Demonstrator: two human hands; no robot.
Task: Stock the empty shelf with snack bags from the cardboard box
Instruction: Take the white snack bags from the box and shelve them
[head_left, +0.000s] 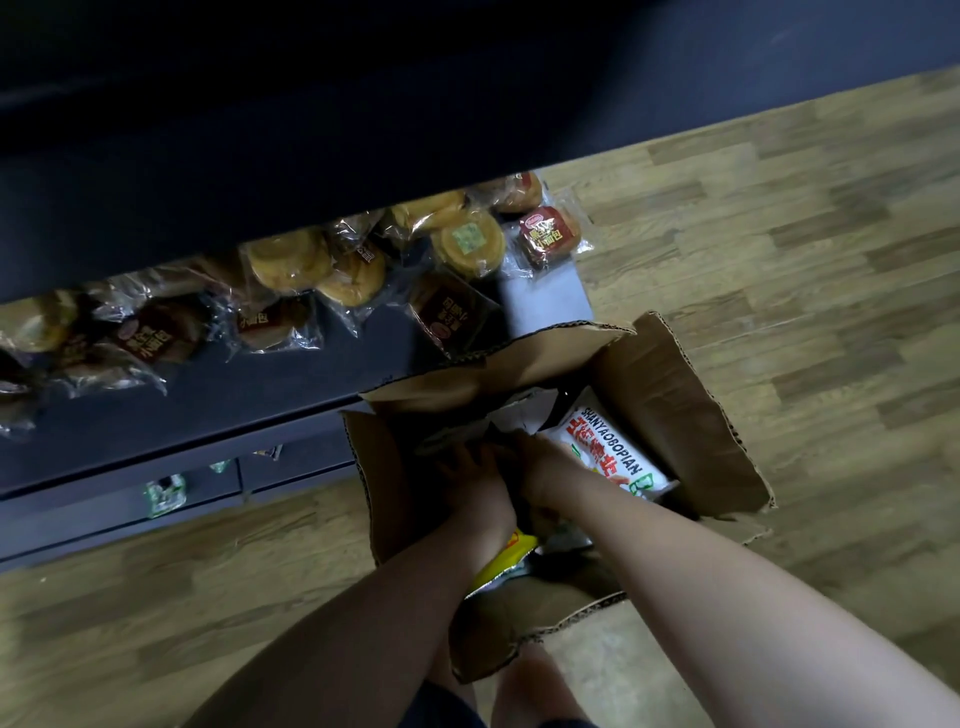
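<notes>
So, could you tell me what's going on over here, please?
A person is bent over an open cardboard box on the wood floor, with both the left hand and right hand reaching down among the snack bags. A white bag printed SHANYAOBOPIAN lies at the box's right side and a yellow bag sits under the left wrist. Whether either hand grips anything is unclear. The dark shelf beside the box holds wrapped breads.

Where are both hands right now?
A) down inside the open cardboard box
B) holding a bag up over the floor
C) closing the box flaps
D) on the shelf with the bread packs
A: the left hand and right hand both reach down into the open cardboard box, beside the white snack bag; the flaps stand open.
</notes>
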